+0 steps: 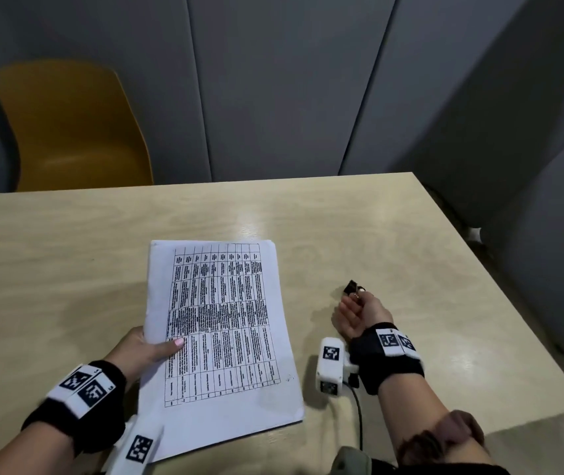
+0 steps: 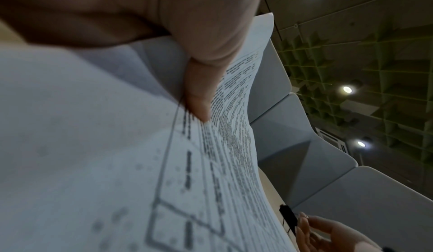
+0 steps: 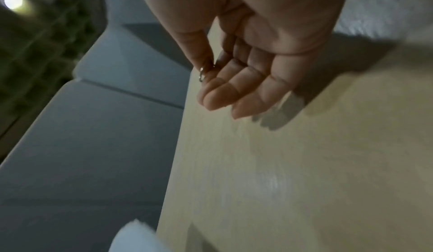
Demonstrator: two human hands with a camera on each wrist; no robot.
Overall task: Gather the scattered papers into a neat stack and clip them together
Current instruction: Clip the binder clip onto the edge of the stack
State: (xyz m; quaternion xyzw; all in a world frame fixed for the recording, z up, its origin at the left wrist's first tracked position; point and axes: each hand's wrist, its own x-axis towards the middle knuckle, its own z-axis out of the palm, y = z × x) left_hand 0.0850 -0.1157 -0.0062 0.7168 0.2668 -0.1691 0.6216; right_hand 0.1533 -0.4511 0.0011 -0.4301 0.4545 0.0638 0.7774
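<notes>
Paper stack: gathered into one pile, lying at centre frame on the light wooden table, long side running from the lower left toward the upper centre. The top sheet shows a printed grid of text. Edges look roughly aligned; a sliver of a lower sheet shows at the top edge.

My left hand: at the lower left of the head view, holding the stack by its left edge, thumb pressed on top of the sheet, the other fingers hidden beneath the paper. In the left wrist view the thumb bears down on the page, and the paper curves away below it. Grip state: pinching the stack.

My right hand: right of centre in the head view, well apart from the stack, palm turned up. Thumb and forefinger pinch a small black binder clip by its wire handles. In the right wrist view only a bit of silver wire shows between the thumb and the fingers; the clip's black body is hidden there. The remaining fingers lie loosely curled. Whether the clip's mouth is sprung apart I cannot tell.

Surroundings: a yellow chair stands at the upper left beyond the table; grey padded wall panels fill the background
</notes>
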